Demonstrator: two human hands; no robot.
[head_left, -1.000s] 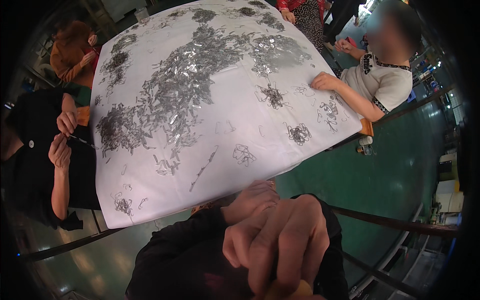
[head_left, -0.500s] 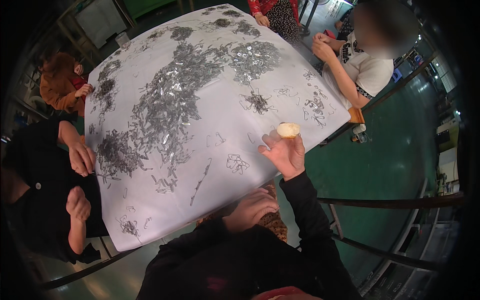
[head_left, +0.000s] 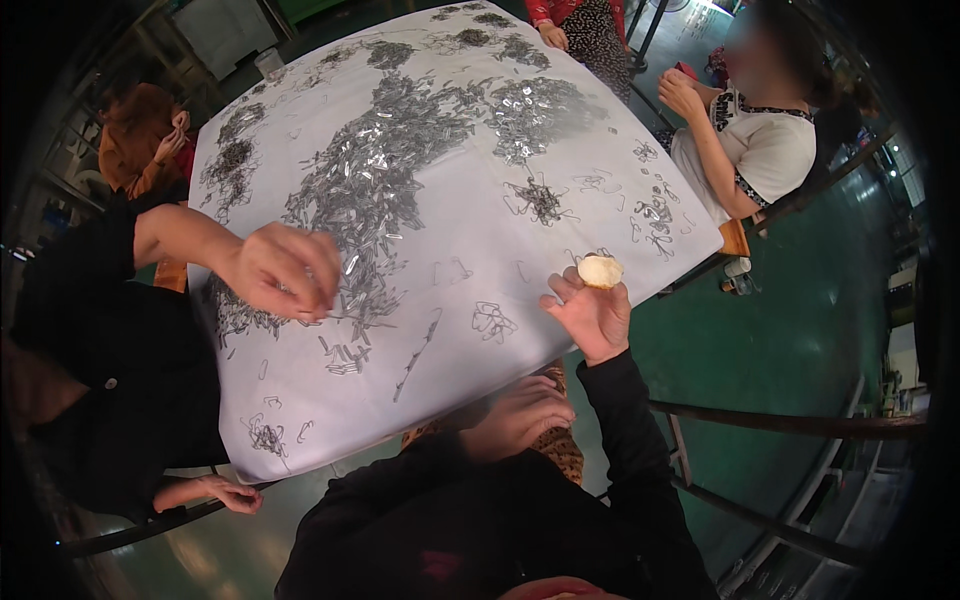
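Observation:
My right hand point(head_left: 594, 318) is raised over the table's near right edge. Its thumb and fingers close around a pale, cream-coloured rounded piece point(head_left: 601, 272), bun-like, with a browner underside. My left hand point(head_left: 520, 418) stays low in front of my body, just below the table edge, over patterned brown cloth. Its fingers are curled together, and whatever may lie inside them is hidden. On the white tabletop point(head_left: 455, 345), a small tangle of bent wire pieces point(head_left: 492, 321) lies nearest my hands. A dark, thin strip of joined pieces point(head_left: 416, 355) lies to its left.
A large heap of shiny metal clips point(head_left: 375, 170) covers the table's middle. Smaller wire piles point(head_left: 540, 201) lie around it. A co-worker's hand point(head_left: 285, 270) reaches in from the left; another co-worker in white point(head_left: 770, 150) sits at the right. A clear cup point(head_left: 269, 65) stands far left.
The left co-worker's upper hand has moved right over the clips, and their other hand has dropped below the table edge. The whole view has shifted slightly. My hands keep nearly the same pose.

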